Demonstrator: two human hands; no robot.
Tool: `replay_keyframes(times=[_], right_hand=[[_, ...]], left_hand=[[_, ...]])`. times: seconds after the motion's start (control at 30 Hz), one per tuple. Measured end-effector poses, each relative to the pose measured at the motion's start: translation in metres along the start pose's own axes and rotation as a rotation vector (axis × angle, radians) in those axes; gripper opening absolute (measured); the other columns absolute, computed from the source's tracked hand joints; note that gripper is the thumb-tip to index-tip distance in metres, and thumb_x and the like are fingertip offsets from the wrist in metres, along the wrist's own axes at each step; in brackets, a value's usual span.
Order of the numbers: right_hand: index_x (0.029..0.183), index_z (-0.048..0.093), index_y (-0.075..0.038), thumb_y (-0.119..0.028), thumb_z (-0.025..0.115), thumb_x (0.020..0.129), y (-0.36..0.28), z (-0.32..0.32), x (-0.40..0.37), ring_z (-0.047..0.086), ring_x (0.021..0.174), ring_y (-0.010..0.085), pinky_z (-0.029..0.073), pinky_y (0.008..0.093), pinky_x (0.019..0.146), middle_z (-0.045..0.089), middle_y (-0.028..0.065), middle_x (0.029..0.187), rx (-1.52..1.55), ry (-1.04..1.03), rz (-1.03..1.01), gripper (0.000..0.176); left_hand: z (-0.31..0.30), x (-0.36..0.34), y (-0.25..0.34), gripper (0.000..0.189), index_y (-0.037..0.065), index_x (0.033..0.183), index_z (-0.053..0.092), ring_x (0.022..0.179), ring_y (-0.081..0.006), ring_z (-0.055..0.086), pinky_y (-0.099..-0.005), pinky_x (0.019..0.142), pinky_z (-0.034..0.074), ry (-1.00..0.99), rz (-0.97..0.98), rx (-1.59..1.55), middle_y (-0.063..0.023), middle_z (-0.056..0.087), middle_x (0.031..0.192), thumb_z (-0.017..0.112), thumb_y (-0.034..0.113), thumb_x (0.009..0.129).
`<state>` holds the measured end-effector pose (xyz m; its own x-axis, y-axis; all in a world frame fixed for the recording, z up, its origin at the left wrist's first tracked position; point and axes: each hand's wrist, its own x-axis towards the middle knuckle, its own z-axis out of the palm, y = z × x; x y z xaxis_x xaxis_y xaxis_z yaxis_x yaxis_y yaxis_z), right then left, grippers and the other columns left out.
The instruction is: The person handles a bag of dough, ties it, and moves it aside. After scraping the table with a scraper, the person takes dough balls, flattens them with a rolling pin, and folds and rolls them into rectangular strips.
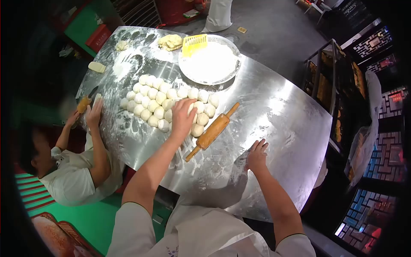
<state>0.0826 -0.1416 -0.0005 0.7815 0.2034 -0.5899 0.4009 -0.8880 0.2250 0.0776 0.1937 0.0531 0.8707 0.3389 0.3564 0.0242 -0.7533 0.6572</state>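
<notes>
My left hand [183, 115] reaches into a cluster of round, floured dough balls [160, 97] on the metal table. Its fingers and thumb close around a dough ball near the right side of the cluster, which they partly hide. Just right of the cluster, a wooden rolling pin [214, 131] lies diagonally and touches neither hand. My right hand [257, 156] rests on the tabletop, right of the rolling pin, holding nothing, with its fingers extended.
A large round pan of white flour [214, 64] with a yellow slotted scraper [195, 44] stands at the back of the metal table [287, 124]. Dough lumps [170, 42] lie nearby. At left, a co-worker [79, 171] handles another rolling pin [84, 104]. A rack [332, 81] stands at right.
</notes>
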Motion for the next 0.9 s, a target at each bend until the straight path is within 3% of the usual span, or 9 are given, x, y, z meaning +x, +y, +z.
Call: replay_keyframes(times=[0.2, 0.33, 0.4, 0.47, 0.5, 0.57, 0.6, 0.67, 0.9], right_hand=[[0.148, 0.020, 0.011, -0.044, 0.095, 0.042, 0.004, 0.028, 0.002, 0.022, 0.139, 0.0573, 0.051, 0.0539, 0.093, 0.015, 0.0406, 0.151, 0.016, 0.171, -0.017, 0.141], [0.146, 0.026, 0.011, -0.037, 0.091, 0.053, -0.006, 0.019, 0.003, 0.029, 0.136, 0.0574, 0.056, 0.0505, 0.084, 0.018, 0.0424, 0.149, -0.073, 0.139, 0.055, 0.123], [0.146, 0.028, 0.011, -0.036, 0.090, 0.054, -0.011, 0.020, 0.004, 0.029, 0.136, 0.0569, 0.057, 0.0496, 0.082, 0.019, 0.0418, 0.149, -0.072, 0.151, 0.096, 0.120], [0.147, 0.032, 0.004, -0.023, 0.058, 0.090, -0.014, 0.023, 0.007, 0.032, 0.135, 0.0558, 0.057, 0.0546, 0.072, 0.023, 0.0388, 0.150, -0.118, 0.187, 0.107, 0.069], [0.147, 0.032, 0.004, -0.023, 0.058, 0.090, -0.013, 0.025, 0.009, 0.032, 0.135, 0.0558, 0.057, 0.0546, 0.072, 0.023, 0.0388, 0.150, -0.108, 0.187, 0.122, 0.069], [0.146, 0.036, 0.002, -0.017, 0.044, 0.095, -0.014, 0.029, 0.007, 0.035, 0.133, 0.0556, 0.057, 0.0561, 0.068, 0.026, 0.0359, 0.151, -0.086, 0.260, 0.118, 0.055], [0.146, 0.036, 0.002, -0.017, 0.044, 0.095, -0.011, 0.030, 0.008, 0.035, 0.133, 0.0556, 0.057, 0.0561, 0.068, 0.026, 0.0359, 0.151, -0.075, 0.256, 0.128, 0.055], [0.148, 0.025, 0.008, -0.031, 0.088, 0.059, -0.011, 0.035, 0.012, 0.030, 0.137, 0.0533, 0.058, 0.0458, 0.078, 0.022, 0.0381, 0.150, -0.082, 0.246, 0.130, 0.116], [0.150, 0.018, 0.007, -0.040, 0.093, 0.051, 0.000, 0.008, -0.007, 0.027, 0.138, 0.0549, 0.054, 0.0473, 0.089, 0.016, 0.0394, 0.152, -0.017, 0.092, 0.072, 0.133]], left_hand=[[0.015, 0.157, -0.140, 0.047, 0.001, 0.122, 0.061, 0.109, -0.0368, 0.056, -0.0467, 0.095, 0.042, 0.119, -0.040, 0.214, -0.0197, 0.062, 0.112, 0.074, 0.023, 0.082], [0.026, 0.222, -0.147, 0.049, 0.006, 0.130, 0.059, 0.112, -0.0332, 0.056, -0.0536, 0.094, 0.039, -0.037, -0.266, 0.339, -0.0143, 0.059, 0.119, 0.068, 0.030, 0.087], [0.028, 0.232, -0.143, 0.034, 0.008, 0.115, 0.066, 0.106, -0.0304, 0.057, -0.0503, 0.094, 0.037, -0.031, -0.166, 0.254, -0.0102, 0.063, 0.112, 0.067, 0.028, 0.087], [0.029, 0.241, -0.133, 0.028, 0.007, 0.107, 0.066, 0.102, -0.0294, 0.058, -0.0489, 0.091, 0.037, -0.119, -0.167, 0.288, -0.0093, 0.063, 0.107, 0.066, 0.027, 0.087], [0.028, 0.243, -0.128, 0.023, 0.007, 0.099, 0.066, 0.098, -0.0284, 0.059, -0.0475, 0.088, 0.037, -0.200, -0.191, 0.333, -0.0084, 0.064, 0.102, 0.065, 0.025, 0.087], [0.025, 0.236, -0.110, 0.016, 0.005, 0.091, 0.062, 0.088, -0.0282, 0.059, -0.0444, 0.085, 0.037, -0.083, -0.042, 0.359, -0.0084, 0.063, 0.092, 0.062, 0.021, 0.088], [0.016, 0.235, -0.096, 0.014, 0.006, 0.093, 0.063, 0.087, -0.0280, 0.059, -0.0430, 0.083, 0.038, 0.024, 0.031, 0.355, -0.0080, 0.063, 0.091, 0.062, 0.019, 0.089], [-0.001, 0.225, -0.073, 0.008, 0.006, 0.091, 0.061, 0.084, -0.0267, 0.059, -0.0395, 0.082, 0.039, 0.149, 0.135, 0.318, -0.0079, 0.062, 0.089, 0.059, 0.014, 0.092], [-0.064, 0.127, 0.011, 0.007, 0.002, 0.093, 0.062, 0.087, -0.0260, 0.056, -0.0369, 0.087, 0.038, 0.081, 0.451, 0.012, -0.0093, 0.061, 0.089, 0.058, 0.008, 0.094]])
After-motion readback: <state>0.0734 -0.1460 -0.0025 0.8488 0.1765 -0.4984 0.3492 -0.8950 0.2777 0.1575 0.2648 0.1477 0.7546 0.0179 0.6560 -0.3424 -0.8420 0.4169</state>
